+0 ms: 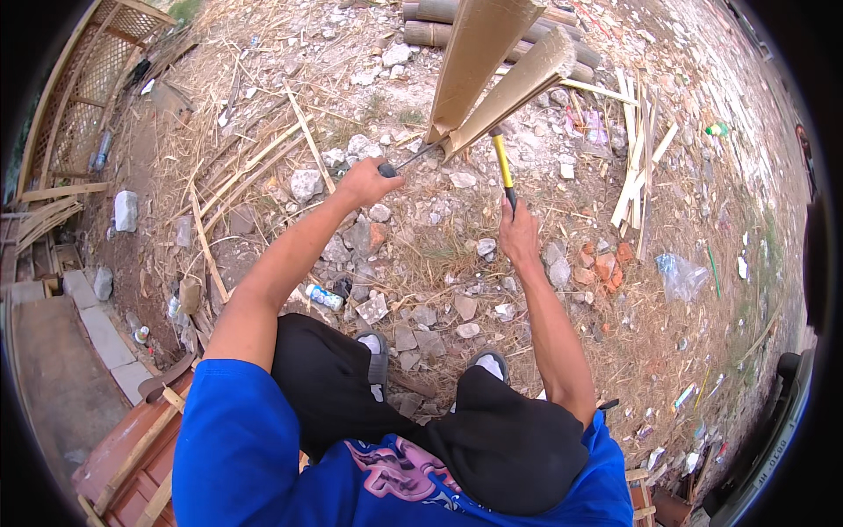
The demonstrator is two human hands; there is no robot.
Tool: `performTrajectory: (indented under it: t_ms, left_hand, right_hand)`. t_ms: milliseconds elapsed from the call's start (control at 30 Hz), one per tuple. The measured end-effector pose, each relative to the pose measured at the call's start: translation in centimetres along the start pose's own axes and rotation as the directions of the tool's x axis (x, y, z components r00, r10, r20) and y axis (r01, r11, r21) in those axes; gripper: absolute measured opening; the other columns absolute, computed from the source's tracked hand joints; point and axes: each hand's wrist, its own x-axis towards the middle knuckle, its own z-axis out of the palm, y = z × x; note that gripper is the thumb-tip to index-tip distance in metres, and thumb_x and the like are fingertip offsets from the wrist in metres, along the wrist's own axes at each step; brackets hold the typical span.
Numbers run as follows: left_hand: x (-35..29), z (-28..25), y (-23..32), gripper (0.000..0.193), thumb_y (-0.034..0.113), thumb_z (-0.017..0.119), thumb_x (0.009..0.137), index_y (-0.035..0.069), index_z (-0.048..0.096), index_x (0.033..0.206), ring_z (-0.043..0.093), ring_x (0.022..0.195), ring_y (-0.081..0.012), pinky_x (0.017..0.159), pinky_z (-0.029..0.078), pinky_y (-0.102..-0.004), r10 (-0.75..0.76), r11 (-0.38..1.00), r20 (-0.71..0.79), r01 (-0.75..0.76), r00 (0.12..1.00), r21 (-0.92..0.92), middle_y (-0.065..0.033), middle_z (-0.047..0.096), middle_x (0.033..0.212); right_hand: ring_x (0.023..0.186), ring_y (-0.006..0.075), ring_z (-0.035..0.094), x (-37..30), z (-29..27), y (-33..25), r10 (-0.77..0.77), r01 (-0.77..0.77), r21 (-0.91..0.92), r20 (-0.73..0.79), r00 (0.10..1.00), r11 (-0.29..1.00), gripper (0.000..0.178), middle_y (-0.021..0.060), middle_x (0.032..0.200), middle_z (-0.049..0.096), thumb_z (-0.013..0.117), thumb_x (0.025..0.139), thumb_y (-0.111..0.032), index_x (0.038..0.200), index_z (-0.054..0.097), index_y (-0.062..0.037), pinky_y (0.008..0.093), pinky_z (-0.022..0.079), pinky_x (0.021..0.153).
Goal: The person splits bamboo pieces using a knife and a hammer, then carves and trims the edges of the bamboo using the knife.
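Note:
My left hand (371, 183) is closed around the black handle of a tool with a thin metal blade (416, 156). The blade points up to the right, and its tip meets the near end of a split bamboo piece (483, 66). Two long brown halves of the bamboo spread apart in a V and join at that near end. In my right hand (519, 230) is a tool with a yellow and black handle (503, 162). It stands just right of the bamboo, and its head is hidden behind the right half.
Several round poles (430, 33) lie stacked at the far side. Pale split strips (634, 158) lie to the right, with more strips (255, 162) at left. Stones, a can (324, 297), red brick pieces (606, 266) and a plastic bag (681, 277) dot the ground.

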Motion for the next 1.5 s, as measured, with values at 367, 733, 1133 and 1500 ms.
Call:
performTrajectory:
  t_ms: [367, 733, 1133, 1500]
  left_hand:
    - [-0.3, 0.0, -0.2, 0.048, 0.041, 0.071, 0.074, -0.001, 0.068, 0.097, 0.064, 0.074, -0.0275, 0.075, 0.051, -0.0392, 0.031, 1.000, -0.037, -0.031, 0.999, 0.002, -0.0171, 0.068, 0.079]
    - [0.1, 1.5, -3.2, 0.060, 0.046, 0.071, 0.075, -0.002, 0.067, 0.110, 0.068, 0.093, -0.0388, 0.086, 0.052, -0.0433, -0.007, 0.993, -0.082, 0.016, 0.997, 0.117, -0.0271, 0.070, 0.095]
    - [0.8, 2.1, -2.1, 0.052, 0.042, 0.066, 0.075, -0.001, 0.068, 0.105, 0.067, 0.090, -0.0374, 0.083, 0.051, -0.0437, -0.044, 0.988, -0.033, 0.049, 0.998, 0.146, -0.0239, 0.070, 0.092]
    - [0.7, 2.3, -4.0, 0.050, 0.044, 0.068, 0.075, 0.000, 0.069, 0.099, 0.067, 0.094, -0.0397, 0.085, 0.051, -0.0446, -0.023, 0.990, -0.034, 0.027, 0.999, 0.141, -0.0261, 0.069, 0.095]
  right_hand:
    - [0.069, 0.0517, 0.060, -0.5, -2.6, -3.9, -0.033, 0.094, 0.315, -0.192, 0.981, 0.945, 0.037, 0.0307, 0.071, 0.061, 0.046, 0.101, -0.036, 0.099, 0.054, -0.0003, 0.0592, 0.041, 0.062]
    - [0.067, 0.0525, 0.059, -2.8, 3.1, 4.2, 0.166, -0.169, 0.126, 0.030, 0.986, 0.978, 0.040, 0.0316, 0.065, 0.059, 0.046, 0.100, -0.038, 0.099, 0.056, 0.0013, 0.0599, 0.043, 0.064]
    - [0.076, 0.0510, 0.063, 1.4, 4.6, -0.3, 0.075, -0.089, 0.127, 0.113, 0.991, 0.988, 0.035, 0.0288, 0.075, 0.064, 0.047, 0.100, -0.037, 0.107, 0.053, -0.0030, 0.0592, 0.047, 0.072]
    - [0.072, 0.0431, 0.062, -8.7, 5.2, 5.9, 0.300, -0.298, 0.264, 0.037, 0.953, 0.917, 0.034, 0.0229, 0.073, 0.062, 0.053, 0.097, -0.034, 0.106, 0.056, -0.0008, 0.0533, 0.044, 0.069]
